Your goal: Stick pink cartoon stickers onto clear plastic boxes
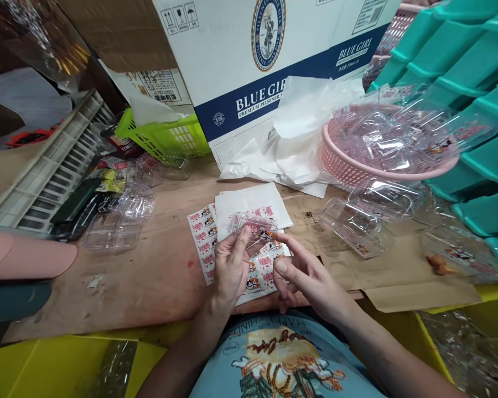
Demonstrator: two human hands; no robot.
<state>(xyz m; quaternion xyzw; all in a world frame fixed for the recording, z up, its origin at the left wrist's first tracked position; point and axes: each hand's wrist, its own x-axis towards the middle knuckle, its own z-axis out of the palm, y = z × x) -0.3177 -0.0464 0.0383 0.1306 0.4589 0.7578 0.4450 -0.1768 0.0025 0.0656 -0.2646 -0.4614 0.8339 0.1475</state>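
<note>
A small clear plastic case (257, 226) bears a sticker with pink lettering and cartoon cats. My left hand (231, 268) is closed on the case at its left end, thumb on top. Beside the other end, my right hand (305, 272) has its index finger stretched out to the case's edge, with the thumb apart; whether the fingertip touches cannot be told. Under both hands lie sticker sheets (205, 237) printed with cats and pink lettering. A white backing paper (249, 199) lies over part of them.
A pink basket (357, 174) heaped with clear cases stands at the right, with loose cases (352, 224) before it. Crumpled white papers (299, 143) lie by a large carton (228, 72). Teal bins (489, 166) are stacked at right; a green basket (170, 135) stands left.
</note>
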